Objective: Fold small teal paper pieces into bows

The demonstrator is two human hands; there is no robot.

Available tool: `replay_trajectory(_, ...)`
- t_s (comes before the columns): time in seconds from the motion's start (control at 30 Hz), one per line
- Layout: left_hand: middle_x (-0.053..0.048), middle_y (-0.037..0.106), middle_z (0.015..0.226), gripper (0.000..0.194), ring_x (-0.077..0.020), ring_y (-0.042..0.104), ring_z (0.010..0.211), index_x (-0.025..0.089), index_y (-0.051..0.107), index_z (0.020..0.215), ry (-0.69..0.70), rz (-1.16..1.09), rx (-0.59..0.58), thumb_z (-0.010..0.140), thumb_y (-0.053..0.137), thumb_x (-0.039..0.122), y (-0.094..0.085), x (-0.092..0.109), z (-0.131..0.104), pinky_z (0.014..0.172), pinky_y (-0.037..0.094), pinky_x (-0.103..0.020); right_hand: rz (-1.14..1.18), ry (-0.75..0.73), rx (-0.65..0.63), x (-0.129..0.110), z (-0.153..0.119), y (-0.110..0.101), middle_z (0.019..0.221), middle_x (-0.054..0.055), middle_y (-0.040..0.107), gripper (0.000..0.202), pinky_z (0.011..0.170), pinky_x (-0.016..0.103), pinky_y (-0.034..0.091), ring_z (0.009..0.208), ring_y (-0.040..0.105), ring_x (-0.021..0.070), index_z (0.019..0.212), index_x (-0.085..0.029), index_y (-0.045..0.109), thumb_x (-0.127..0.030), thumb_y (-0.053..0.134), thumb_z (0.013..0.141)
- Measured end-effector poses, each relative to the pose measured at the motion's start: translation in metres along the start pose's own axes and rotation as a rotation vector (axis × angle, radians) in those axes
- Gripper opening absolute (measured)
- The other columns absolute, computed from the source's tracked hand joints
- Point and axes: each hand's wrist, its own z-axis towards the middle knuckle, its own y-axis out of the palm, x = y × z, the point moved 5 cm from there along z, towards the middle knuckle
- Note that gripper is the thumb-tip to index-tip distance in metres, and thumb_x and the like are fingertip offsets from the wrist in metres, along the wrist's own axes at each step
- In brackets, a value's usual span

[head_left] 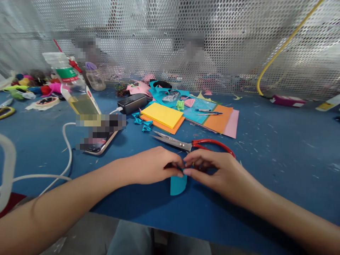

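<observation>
A small piece of blue paper [178, 185] with a curved edge hangs below my fingertips over the blue table. My left hand [159, 165] pinches its top between thumb and fingers. My right hand [219, 170] meets the left at the same top edge, its thumb and index finger pressed together there. Just beyond both hands lie scissors [186, 144] with red handles, their blades pointing left. The part of the paper between the fingertips is hidden.
Behind the scissors are yellow sheets [162, 114], an orange sheet [219, 118], a compass [209, 112] and folded blue pieces [147, 126]. A phone [102, 140], white cable [69, 148], black device [134, 103] and bottle [75, 92] stand left. A mesh panel [225, 46] rises behind.
</observation>
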Motion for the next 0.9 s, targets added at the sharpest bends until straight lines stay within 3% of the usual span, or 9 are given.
replay_trajectory(0.17, 0.001, 0.063, 0.071, 0.018, -0.0121, 0.056, 0.063, 0.018, 0.059, 0.096, -0.075, -0.013, 0.127, 0.082, 0.056, 0.029, -0.003, -0.005, 0.002, 0.055, 0.037, -0.022, -0.149, -0.105, 0.019, -0.007, -0.002, 0.004, 0.073, -0.002, 0.063, 0.013, 0.057, 0.022, 0.046, 0.06, 0.055, 0.0097, 0.09, -0.023, 0.061, -0.019, 0.058, 0.078)
replay_trajectory(0.3, 0.001, 0.063, 0.076, 0.024, -0.0099, 0.056, 0.06, 0.019, 0.058, 0.105, -0.106, -0.196, 0.299, 0.082, 0.056, 0.026, -0.011, -0.006, -0.002, 0.056, 0.042, -0.02, -0.116, -0.061, 0.115, -0.003, -0.003, -0.002, 0.086, 0.002, 0.065, 0.032, 0.059, 0.025, 0.049, 0.065, 0.057, 0.0123, 0.106, -0.023, 0.054, -0.031, 0.063, 0.076)
replay_trajectory(0.4, -0.002, 0.066, 0.084, 0.025, -0.0106, 0.06, 0.068, 0.018, 0.059, 0.105, -0.047, -0.248, 0.462, 0.083, 0.057, 0.029, -0.021, 0.001, -0.008, 0.063, 0.047, -0.021, 0.043, -0.009, 0.177, 0.002, -0.003, -0.006, 0.098, 0.004, 0.064, 0.05, 0.057, 0.024, 0.051, 0.073, 0.06, 0.0138, 0.116, -0.024, 0.045, -0.039, 0.066, 0.073)
replay_trajectory(0.5, -0.004, 0.067, 0.089, 0.015, -0.0136, 0.062, 0.082, 0.018, 0.064, 0.094, 0.076, -0.14, 0.559, 0.082, 0.057, 0.024, -0.028, 0.011, -0.014, 0.075, 0.048, -0.023, 0.047, -0.033, 0.187, 0.0, -0.003, -0.009, 0.092, 0.002, 0.065, 0.038, 0.058, 0.023, 0.051, 0.07, 0.06, 0.0125, 0.108, -0.025, 0.053, -0.035, 0.066, 0.074)
replay_trajectory(0.63, -0.007, 0.065, 0.097, 0.003, -0.0163, 0.061, 0.092, 0.016, 0.063, 0.078, 0.156, -0.221, 0.503, 0.077, 0.06, 0.016, -0.028, 0.012, -0.012, 0.076, 0.05, -0.025, -0.086, -0.161, 0.203, -0.009, -0.004, -0.015, 0.089, 0.001, 0.067, 0.014, 0.067, 0.027, 0.052, 0.075, 0.062, 0.0144, 0.092, -0.025, 0.061, -0.021, 0.057, 0.079)
replay_trajectory(0.77, -0.006, 0.061, 0.104, 0.004, -0.0164, 0.059, 0.098, 0.016, 0.062, 0.077, 0.137, -0.254, 0.414, 0.076, 0.06, 0.013, -0.025, 0.006, -0.007, 0.081, 0.049, -0.026, -0.166, -0.346, 0.261, -0.02, -0.01, -0.022, 0.092, 0.003, 0.069, 0.015, 0.079, 0.034, 0.052, 0.091, 0.064, 0.02, 0.092, -0.027, 0.063, -0.02, 0.054, 0.082)
replay_trajectory(0.9, -0.005, 0.062, 0.1, 0.003, -0.0165, 0.057, 0.099, 0.015, 0.062, 0.079, 0.167, -0.21, 0.338, 0.077, 0.061, 0.018, -0.021, 0.007, -0.004, 0.082, 0.046, -0.025, -0.236, -0.527, 0.288, -0.029, -0.017, -0.023, 0.089, 0.004, 0.07, 0.018, 0.077, 0.028, 0.053, 0.087, 0.065, 0.0167, 0.092, -0.024, 0.064, -0.013, 0.056, 0.08)
